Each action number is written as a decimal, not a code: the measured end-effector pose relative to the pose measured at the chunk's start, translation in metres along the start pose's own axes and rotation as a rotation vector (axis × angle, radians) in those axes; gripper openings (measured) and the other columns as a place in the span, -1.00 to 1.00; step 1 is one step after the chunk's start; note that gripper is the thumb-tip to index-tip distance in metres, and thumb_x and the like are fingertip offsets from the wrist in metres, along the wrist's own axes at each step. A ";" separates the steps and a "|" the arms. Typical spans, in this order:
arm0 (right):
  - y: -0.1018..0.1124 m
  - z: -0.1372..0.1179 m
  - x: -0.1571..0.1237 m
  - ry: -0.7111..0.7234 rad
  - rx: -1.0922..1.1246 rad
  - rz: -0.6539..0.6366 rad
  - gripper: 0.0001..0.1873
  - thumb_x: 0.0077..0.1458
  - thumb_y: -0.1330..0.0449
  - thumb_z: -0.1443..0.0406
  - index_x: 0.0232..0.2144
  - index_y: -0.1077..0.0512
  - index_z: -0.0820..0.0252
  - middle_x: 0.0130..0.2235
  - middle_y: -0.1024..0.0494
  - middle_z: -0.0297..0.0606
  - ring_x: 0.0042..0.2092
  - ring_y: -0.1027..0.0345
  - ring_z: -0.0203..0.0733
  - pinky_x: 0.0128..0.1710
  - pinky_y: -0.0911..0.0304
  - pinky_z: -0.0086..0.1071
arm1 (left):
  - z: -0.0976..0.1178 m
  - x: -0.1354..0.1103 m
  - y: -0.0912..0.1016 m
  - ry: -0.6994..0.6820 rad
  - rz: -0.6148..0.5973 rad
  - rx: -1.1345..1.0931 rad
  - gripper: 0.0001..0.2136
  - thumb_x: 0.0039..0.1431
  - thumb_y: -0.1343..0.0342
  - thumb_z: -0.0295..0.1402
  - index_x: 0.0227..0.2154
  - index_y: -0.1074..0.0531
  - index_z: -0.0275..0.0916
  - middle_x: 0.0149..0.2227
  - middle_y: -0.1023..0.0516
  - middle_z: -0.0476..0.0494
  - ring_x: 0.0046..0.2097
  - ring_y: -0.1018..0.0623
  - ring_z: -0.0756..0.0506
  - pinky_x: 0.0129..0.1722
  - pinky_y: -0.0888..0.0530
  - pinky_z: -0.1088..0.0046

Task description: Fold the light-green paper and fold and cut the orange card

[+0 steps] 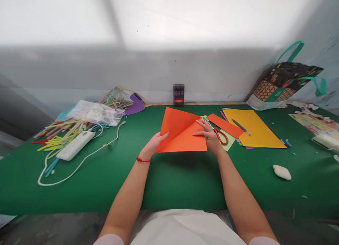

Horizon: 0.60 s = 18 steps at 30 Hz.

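An orange sheet of paper (180,133) with a diagonal crease is held up over the green table. At its left edge my left hand (154,145) pinches it, thumb on the front and the other fingers hidden behind. My right hand (209,133) is at the right edge, its fingers spread over the front of the sheet; its thumb side is partly out of sight. Just beyond that hand lie red-handled scissors (224,137), with an orange paper strip (225,125) and a light green paper (231,142) beside them.
Yellow paper (261,128) with a pen (240,126) on it lies to the right. A white oval object (282,172) and a patterned bag (278,84) are farther right. On the left are a white power bank (75,145), its cable (87,156), paper strips and a plastic bag (96,112).
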State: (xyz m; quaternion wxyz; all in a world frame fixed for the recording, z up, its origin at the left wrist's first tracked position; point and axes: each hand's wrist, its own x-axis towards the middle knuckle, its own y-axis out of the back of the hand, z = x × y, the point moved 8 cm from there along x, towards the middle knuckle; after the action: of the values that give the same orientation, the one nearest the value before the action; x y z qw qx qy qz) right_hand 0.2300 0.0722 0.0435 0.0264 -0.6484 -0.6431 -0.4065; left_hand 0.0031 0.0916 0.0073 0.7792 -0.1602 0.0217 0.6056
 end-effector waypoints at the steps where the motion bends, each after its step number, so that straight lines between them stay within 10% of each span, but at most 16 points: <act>1: 0.000 0.001 0.000 -0.006 0.006 -0.001 -0.85 0.06 -0.20 0.20 -0.36 -0.59 -0.16 0.15 -0.36 -0.45 0.27 -0.01 0.01 0.23 0.06 0.08 | -0.001 0.001 0.001 0.008 0.015 -0.030 -0.77 0.03 -0.19 -0.28 -0.24 -0.52 -0.23 -0.07 -0.56 -0.24 0.10 -0.44 -0.27 0.11 -0.35 0.14; 18: -0.008 -0.006 -0.002 0.016 -0.041 -0.113 -0.77 0.08 -0.18 0.17 -0.19 -0.55 -0.14 0.24 -0.22 -0.39 0.30 0.08 0.07 0.22 0.05 0.10 | -0.007 -0.002 -0.004 0.086 0.069 -0.325 -0.68 0.18 -0.02 -0.38 -0.01 -0.40 -0.32 -0.04 -0.54 -0.28 -0.02 -0.54 -0.22 0.02 -0.47 0.20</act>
State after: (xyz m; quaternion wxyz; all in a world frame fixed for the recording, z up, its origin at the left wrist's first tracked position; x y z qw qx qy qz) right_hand 0.2202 0.0686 0.0422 -0.0049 -0.6083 -0.6700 -0.4256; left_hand 0.0079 0.0872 0.0024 0.7201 -0.3091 -0.0380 0.6200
